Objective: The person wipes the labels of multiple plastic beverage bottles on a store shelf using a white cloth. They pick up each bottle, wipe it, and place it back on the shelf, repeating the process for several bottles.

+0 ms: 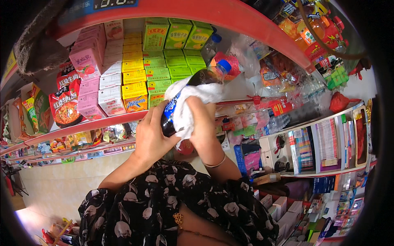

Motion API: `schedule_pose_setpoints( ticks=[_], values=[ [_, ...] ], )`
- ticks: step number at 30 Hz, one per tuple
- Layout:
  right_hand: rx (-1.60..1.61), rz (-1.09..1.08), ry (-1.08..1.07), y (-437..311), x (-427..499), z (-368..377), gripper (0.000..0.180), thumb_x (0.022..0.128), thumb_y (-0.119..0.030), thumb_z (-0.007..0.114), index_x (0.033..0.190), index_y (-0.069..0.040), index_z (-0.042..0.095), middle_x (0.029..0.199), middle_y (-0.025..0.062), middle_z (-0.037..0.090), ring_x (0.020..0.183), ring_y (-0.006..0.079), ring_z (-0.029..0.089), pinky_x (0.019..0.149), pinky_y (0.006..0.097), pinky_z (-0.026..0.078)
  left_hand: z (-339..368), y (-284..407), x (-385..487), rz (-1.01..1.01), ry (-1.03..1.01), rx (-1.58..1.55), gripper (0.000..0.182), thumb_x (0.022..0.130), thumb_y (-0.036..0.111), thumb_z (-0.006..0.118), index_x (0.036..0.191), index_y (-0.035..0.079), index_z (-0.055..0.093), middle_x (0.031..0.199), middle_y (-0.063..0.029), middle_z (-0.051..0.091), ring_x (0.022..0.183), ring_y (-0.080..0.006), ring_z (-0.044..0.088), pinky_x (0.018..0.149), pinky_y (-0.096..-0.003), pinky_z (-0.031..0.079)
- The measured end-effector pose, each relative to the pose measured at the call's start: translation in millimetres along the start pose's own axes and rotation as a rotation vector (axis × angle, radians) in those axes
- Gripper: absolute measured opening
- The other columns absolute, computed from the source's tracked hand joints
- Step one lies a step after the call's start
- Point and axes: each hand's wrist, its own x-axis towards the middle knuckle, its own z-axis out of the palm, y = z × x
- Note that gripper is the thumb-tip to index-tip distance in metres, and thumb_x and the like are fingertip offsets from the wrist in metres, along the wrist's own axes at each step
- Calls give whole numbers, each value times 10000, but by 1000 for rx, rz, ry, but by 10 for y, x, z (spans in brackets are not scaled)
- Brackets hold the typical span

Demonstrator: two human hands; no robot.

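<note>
A plastic bottle of dark drink [199, 77] with a blue cap and blue label is held tilted in front of the shelf, its cap towards the upper right. My left hand [150, 135] grips its lower part. A white cloth [181, 92] is wrapped around the bottle's middle, and my right hand [201, 123] presses it against the side. Behind the bottle stand rows of drink cartons: pink [87, 61], white [112, 97], yellow [134, 92] and green [158, 73]. Part of the bottle is hidden by the cloth and fingers.
The red shelf edge [123, 119] runs just behind my hands. Red instant noodle packs [66, 106] lie left of the cartons. Another blue-capped bottle [211, 46] stands beside the green cartons. Plastic-wrapped goods fill the right part. A rack of booklets [327, 143] stands at the right.
</note>
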Motion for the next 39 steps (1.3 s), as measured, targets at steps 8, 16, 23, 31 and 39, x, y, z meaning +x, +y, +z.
schedule_pose_setpoints(
  ticks=[8, 16, 23, 31, 39],
  values=[
    [35, 66, -177, 218, -316, -91, 577, 745, -25, 703, 1264, -11, 453, 1097, 50, 580, 981, 155, 591, 871, 304, 492, -31, -104, -55, -99, -123, -293, 815, 627, 149, 850, 1282, 8, 385, 1122, -201, 585, 1036, -308, 609, 910, -379, 475],
    [-593, -424, -195, -65, -305, -224, 509, 659, -17, 789, 1117, -15, 567, 1022, 74, 635, 908, 171, 626, 813, 326, 511, -374, -2, 137, -47, -497, -435, 772, 707, -4, 732, 1374, -2, 343, 1333, -168, 480, 1256, -250, 475, 1051, -369, 377],
    [-1002, -632, -182, -137, -270, 11, 734, 648, -112, 834, 1257, -10, 436, 1146, 112, 583, 979, 231, 606, 831, 382, 504, -377, 603, 406, 55, -14, -734, 1017, 619, 168, 879, 1413, -27, 273, 1308, -160, 477, 1223, -235, 488, 1049, -372, 380],
    [-928, -619, -291, -134, -230, -74, 624, 618, -223, 842, 1118, -16, 531, 958, 116, 612, 823, 291, 607, 741, 380, 489, -421, 612, 514, 196, 190, -920, 721, 642, 144, 859, 1220, -13, 458, 1017, -135, 625, 907, -203, 634, 821, -328, 514],
    [-804, -132, -390, 423, -871, -1015, 336, 826, -120, 661, 1127, 19, 601, 1015, 121, 643, 939, 250, 623, 912, 370, 487, -299, 561, 606, 167, 217, -1324, 807, 677, 316, 815, 1293, 0, 401, 1035, -192, 581, 956, -299, 625, 841, -400, 520]
  ],
)
